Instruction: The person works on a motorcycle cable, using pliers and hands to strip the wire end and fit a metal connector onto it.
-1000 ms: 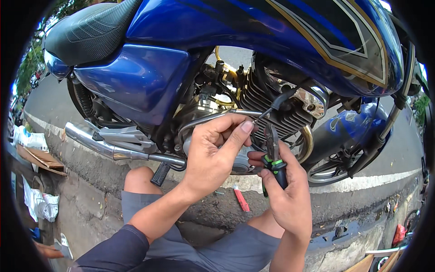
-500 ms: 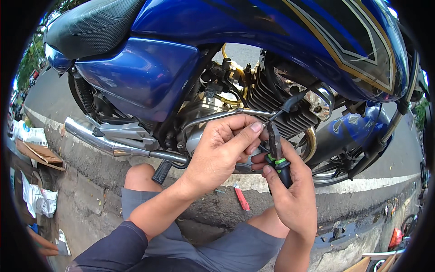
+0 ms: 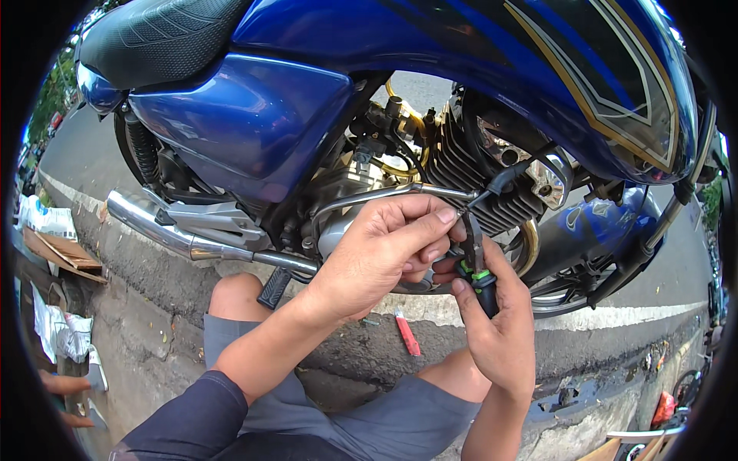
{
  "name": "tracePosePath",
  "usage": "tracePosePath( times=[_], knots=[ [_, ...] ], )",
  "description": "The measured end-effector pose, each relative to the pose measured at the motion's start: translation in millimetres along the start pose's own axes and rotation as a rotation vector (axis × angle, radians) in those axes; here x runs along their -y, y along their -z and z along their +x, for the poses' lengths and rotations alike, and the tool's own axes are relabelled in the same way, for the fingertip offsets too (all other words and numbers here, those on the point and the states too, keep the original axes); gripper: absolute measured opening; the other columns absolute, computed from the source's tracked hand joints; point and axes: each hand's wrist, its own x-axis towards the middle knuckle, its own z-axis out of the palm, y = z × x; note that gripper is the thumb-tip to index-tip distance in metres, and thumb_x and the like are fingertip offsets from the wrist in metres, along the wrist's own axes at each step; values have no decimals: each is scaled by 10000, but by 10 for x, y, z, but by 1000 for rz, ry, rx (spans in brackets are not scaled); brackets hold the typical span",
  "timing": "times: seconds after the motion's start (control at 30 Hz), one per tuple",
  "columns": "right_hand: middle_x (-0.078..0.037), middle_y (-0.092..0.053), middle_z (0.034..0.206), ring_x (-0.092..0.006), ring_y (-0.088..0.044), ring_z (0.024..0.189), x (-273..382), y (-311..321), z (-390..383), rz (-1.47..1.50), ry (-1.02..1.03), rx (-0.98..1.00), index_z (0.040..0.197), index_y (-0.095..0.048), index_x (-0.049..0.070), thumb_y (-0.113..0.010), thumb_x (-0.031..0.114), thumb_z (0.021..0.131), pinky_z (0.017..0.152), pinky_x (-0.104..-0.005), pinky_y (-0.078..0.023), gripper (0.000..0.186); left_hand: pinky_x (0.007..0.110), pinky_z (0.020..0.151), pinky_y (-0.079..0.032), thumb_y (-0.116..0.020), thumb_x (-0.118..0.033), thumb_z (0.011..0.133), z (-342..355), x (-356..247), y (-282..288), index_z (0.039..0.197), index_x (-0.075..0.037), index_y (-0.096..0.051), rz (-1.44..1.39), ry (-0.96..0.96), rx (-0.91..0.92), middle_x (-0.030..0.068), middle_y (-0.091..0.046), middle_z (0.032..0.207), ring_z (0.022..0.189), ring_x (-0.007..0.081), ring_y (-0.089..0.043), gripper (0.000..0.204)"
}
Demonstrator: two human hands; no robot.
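A black cable (image 3: 503, 181) with a thicker sleeve comes off the blue motorcycle (image 3: 254, 115) near the engine's finned cylinder (image 3: 457, 157). Its thin end reaches the fingertips of my left hand (image 3: 384, 250), which is closed in a pinch there; the tip itself is mostly hidden. My right hand (image 3: 503, 330) is wrapped around a pair of pliers (image 3: 483, 286) with black and green handles. The dark jaws (image 3: 472, 230) point up and sit right beside the cable end and my left fingertips. Whether the jaws grip the cable, I cannot tell.
A red cutter-like tool (image 3: 407, 333) lies on the pavement between my knees. The chrome exhaust (image 3: 154, 223) and footpeg (image 3: 274, 288) are close on the left. White bags (image 3: 73, 336), a wooden board (image 3: 69, 257) and another person's feet (image 3: 96, 373) are at the far left.
Both hands keep nearly the same hold and place, with the pliers' jaws still by the cable end. The view has shifted slightly, and the other person's feet at far left have moved.
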Motion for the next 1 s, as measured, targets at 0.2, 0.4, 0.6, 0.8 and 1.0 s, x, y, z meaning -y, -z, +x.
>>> tracePosePath(
  times=[0.2, 0.4, 0.6, 0.8, 1.0],
  knots=[
    [-133, -760, 1161, -176, -728, 1085, 12, 36, 11, -96, -25, -10, 1526, -557, -53, -589, -128, 1019, 1016, -327, -563, 514, 197, 577, -371, -711, -189, 1102, 18, 53, -35, 1119, 14, -749, 293, -222, -88, -40, -603, 780, 681, 6, -496, 208],
    [-150, -772, 1140, -186, -745, 1054, 32, 92, 7, -87, -44, 6, 1615, -546, 49, -608, -119, 985, 980, -332, -576, 655, 199, 647, -440, -735, -149, 1084, 11, 17, -25, 1139, 28, -749, 401, -232, -83, -25, -662, 839, 743, 22, -554, 186],
    [-150, -770, 1097, -187, -746, 1025, 85, 127, -10, -107, -57, -11, 1606, -562, 54, -614, -113, 978, 964, -340, -582, 651, 217, 707, -495, -747, -121, 1069, -4, 20, -39, 1134, 48, -756, 481, -291, -88, -7, -701, 875, 787, 35, -604, 181],
    [-137, -766, 1177, -170, -730, 1069, 112, 148, 4, -285, -22, -3, 1585, -560, -6, -581, -137, 994, 999, -330, -574, 606, 215, 729, -512, -762, -61, 1041, -44, 30, -77, 1141, 58, -768, 651, -398, -146, 21, -740, 913, 824, 44, -650, 155],
    [-250, -744, 1301, -340, -781, 1118, 147, 143, -4, -478, 61, -30, 1622, -546, 72, -598, -145, 920, 993, -399, -580, 736, 225, 635, -486, -778, 9, 986, -46, 47, -89, 1138, 66, -802, 796, -533, -236, 60, -770, 895, 744, 50, -636, 164]
  ],
)
